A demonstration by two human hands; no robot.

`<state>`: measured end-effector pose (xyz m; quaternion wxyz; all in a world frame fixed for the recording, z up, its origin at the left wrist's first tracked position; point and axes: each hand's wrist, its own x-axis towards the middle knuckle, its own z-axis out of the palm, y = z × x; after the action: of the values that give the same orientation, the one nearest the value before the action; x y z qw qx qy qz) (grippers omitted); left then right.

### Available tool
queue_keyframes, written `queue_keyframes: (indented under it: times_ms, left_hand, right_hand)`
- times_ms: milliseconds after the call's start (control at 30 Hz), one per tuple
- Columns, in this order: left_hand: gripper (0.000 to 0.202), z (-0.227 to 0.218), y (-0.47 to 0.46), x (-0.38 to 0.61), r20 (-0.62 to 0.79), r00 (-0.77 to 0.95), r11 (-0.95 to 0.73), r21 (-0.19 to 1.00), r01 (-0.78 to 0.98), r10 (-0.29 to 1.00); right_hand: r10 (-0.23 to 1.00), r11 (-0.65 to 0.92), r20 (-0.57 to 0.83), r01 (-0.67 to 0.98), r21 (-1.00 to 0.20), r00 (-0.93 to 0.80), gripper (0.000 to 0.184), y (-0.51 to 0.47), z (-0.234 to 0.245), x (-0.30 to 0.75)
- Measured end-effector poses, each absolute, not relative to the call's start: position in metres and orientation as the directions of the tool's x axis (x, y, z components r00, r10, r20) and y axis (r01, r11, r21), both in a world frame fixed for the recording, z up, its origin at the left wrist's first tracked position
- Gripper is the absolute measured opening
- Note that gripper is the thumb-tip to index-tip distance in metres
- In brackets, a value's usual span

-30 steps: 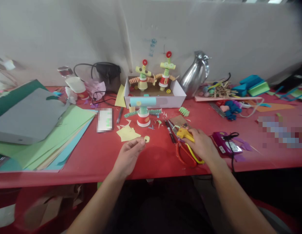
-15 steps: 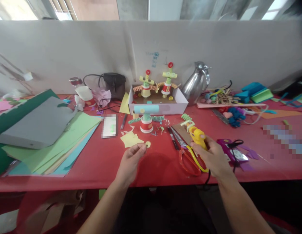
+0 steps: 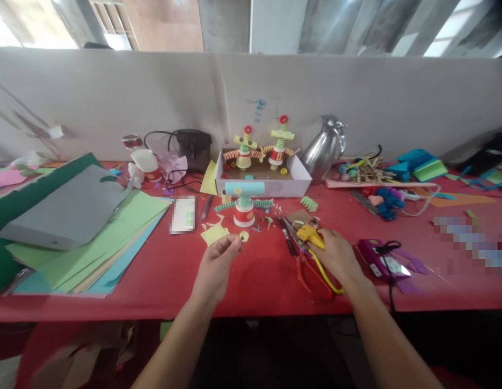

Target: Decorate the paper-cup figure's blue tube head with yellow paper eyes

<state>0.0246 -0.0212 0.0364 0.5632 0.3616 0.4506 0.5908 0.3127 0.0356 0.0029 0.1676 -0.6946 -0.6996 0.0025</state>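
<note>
Between the thumb and finger of my left hand (image 3: 216, 265) is a small pale yellow paper disc (image 3: 244, 236) with a dark spot. My right hand (image 3: 338, 256) is closed around a yellow hot glue gun (image 3: 310, 236), low over a small brown cardboard piece (image 3: 294, 216). Partly under that hand lie scissors with red and yellow handles (image 3: 316, 273), beside a black pen (image 3: 289, 243). In front of me stands a paper-cup figure (image 3: 244, 215) with a blue paper tube head (image 3: 245, 188) and green folded-paper arms. Cut yellow paper (image 3: 214, 233) lies near my left hand.
Two similar figures stand in a white box (image 3: 263, 187) at the back, beside a steel jug (image 3: 324, 148). Coloured paper sheets (image 3: 89, 232) lie at left. A purple device (image 3: 382, 262) with a black cord is at right. A green folded-paper strip (image 3: 309, 203) lies behind the glue gun.
My right hand has moved left and lowered the glue gun towards the cardboard piece. The left hand keeps the yellow disc in nearly the same place. The view has tilted slightly up.
</note>
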Motion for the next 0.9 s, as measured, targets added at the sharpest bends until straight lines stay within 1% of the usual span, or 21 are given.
queue_keyframes:
  times_ms: [133,167,200,233,300,367,400,467,500,567,733,833,900]
  left_hand:
    - [0.022,0.034,-0.022,0.026,-0.105,-0.09,0.068,0.936,-0.346,0.99]
    - [0.022,0.034,-0.023,0.025,-0.113,-0.088,0.078,0.941,-0.329,0.99]
    - [0.023,0.034,-0.023,0.025,-0.118,-0.083,0.089,0.952,-0.294,0.99]
    - [0.023,0.033,-0.024,0.024,-0.123,-0.072,0.103,0.965,-0.241,0.99]
    - [0.024,0.03,-0.023,0.023,-0.127,-0.041,0.123,0.989,-0.078,0.991]
    - [0.022,0.023,-0.021,0.022,-0.099,-0.004,0.099,0.982,0.163,0.995]
    - [0.021,0.018,-0.02,0.022,-0.063,0.021,0.054,0.954,0.295,0.998]
    - [0.02,0.007,-0.018,0.022,0.059,0.073,-0.088,0.852,0.516,0.996]
    - [0.021,0.002,-0.018,0.022,0.124,0.095,-0.156,0.794,0.587,0.988]
    - [0.022,-0.005,-0.02,0.021,0.219,0.113,-0.239,0.715,0.657,0.969]
    - [0.024,-0.012,-0.04,0.016,0.339,0.067,-0.279,0.628,0.727,0.938]
    - [0.025,-0.015,-0.054,0.015,0.392,0.115,-0.332,0.546,0.769,0.913]
    - [0.024,-0.018,-0.058,0.015,0.423,0.112,-0.34,0.514,0.787,0.899]
  right_hand:
    - [0.972,0.038,0.233,0.969,-0.244,0.02,0.034,0.034,0.003,0.312]
    - [0.968,0.041,0.25,0.962,-0.268,0.029,0.035,0.032,0.006,0.311]
    - [0.96,0.048,0.275,0.946,-0.321,0.045,0.036,0.028,0.01,0.31]
    - [0.952,0.063,0.298,0.913,-0.402,0.066,0.038,0.024,0.015,0.309]
    - [0.948,0.1,0.298,0.783,-0.613,0.113,0.038,0.012,0.027,0.305]
    - [0.978,0.097,0.187,0.607,-0.789,0.087,0.04,-0.003,0.041,0.299]
    - [0.993,0.077,0.111,0.521,-0.85,0.035,0.041,-0.01,0.047,0.295]
    - [0.997,0.01,-0.023,0.391,-0.92,-0.079,0.043,-0.023,0.053,0.289]
    - [0.989,-0.021,-0.072,0.354,-0.935,-0.13,0.042,-0.029,0.054,0.286]
    - [0.969,-0.063,-0.138,0.335,-0.94,-0.204,0.042,-0.039,0.052,0.281]
    - [0.932,-0.076,-0.199,0.371,-0.925,-0.304,0.045,-0.048,0.042,0.274]
    - [0.921,-0.081,-0.218,0.388,-0.918,-0.323,0.047,-0.046,0.041,0.269]
    - [0.923,-0.07,-0.21,0.397,-0.915,-0.322,0.047,-0.044,0.041,0.266]
